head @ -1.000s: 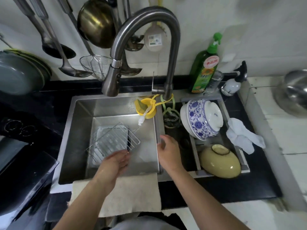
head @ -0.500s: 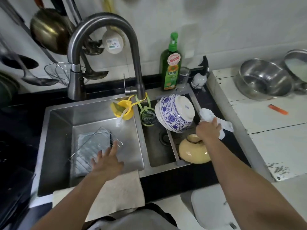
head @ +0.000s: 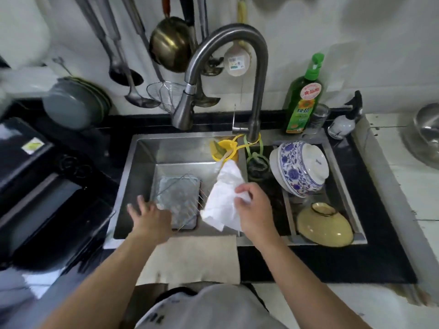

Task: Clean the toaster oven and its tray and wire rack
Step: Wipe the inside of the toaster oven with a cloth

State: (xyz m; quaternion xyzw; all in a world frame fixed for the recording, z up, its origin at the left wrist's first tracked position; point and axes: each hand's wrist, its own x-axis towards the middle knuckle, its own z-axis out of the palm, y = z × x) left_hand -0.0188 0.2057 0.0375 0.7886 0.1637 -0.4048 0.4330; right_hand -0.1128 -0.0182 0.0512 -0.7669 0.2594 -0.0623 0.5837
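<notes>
White cloth (head: 223, 198): bunched up and being pinched in the right hand (head: 255, 207), thumb and fingers curled round its upper right edge, the rest drooping down and left over the sink basin.
Left hand (head: 149, 216): fingers spread and straight, gripping nothing, reaching down into the basin and looking like it's touching the near-left corner of the rack, though I can't swear to contact.
Wire rack (head: 178, 198): sitting on top of the tray (head: 177, 186), one end tilted up a bit.
Where the stuff is: both lying on the floor of the left basin of the sink (head: 142, 162), just left of the hanging cloth and forward of the left hand.
Key relation: the tray's long axis is running away from the person, so the cloth is needing to swing left and down; the left hand is the closer one.
Arms: both forearms are angling in from the bottom edge, converging over the basin.
My guess: still early, wiping isn't started.
Toaster oven (head: 35, 186): door hanging open at far left.
Faucet (head: 228, 74): no water visibly running.
</notes>
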